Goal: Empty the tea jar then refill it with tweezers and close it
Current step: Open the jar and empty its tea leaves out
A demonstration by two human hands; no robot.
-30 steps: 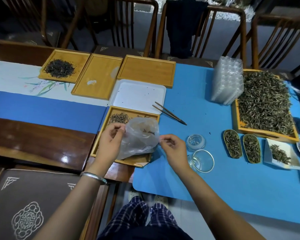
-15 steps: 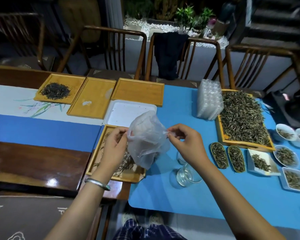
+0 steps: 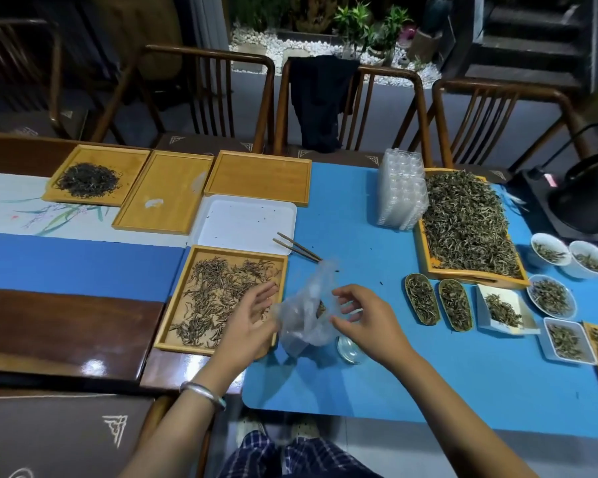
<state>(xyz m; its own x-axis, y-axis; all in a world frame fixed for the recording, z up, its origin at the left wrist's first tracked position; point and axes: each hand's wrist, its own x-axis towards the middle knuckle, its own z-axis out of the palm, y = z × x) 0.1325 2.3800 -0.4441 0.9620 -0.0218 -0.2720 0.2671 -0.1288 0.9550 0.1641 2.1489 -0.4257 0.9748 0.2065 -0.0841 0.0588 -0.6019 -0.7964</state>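
Note:
A crumpled clear plastic bag [image 3: 306, 319] hangs blurred between my two hands, just right of the wooden tray [image 3: 173, 319] strewn with loose brown tea leaves. My left hand [image 3: 252, 315] is beside the bag with its fingers straight and spread, over the tray's right edge. My right hand [image 3: 363, 317] is on the bag's other side, fingers loosely curled and apart, pinching nothing. A round glass piece of the tea jar [image 3: 350, 350] peeks out under my right wrist; the rest is hidden. Dark tweezers [image 3: 297, 248] lie across the white tray's corner.
A white plastic tray [image 3: 221, 219] and three more wooden trays [image 3: 259, 175] lie behind. On the blue mat [image 3: 394, 391] to the right stand a stack of clear blister packs [image 3: 399, 191], a big tray of green tea [image 3: 470, 222] and several small tea dishes.
Both hands have let go of the bag and lowered; it was held up stretched between them. Tea now lies spread over the near wooden tray.

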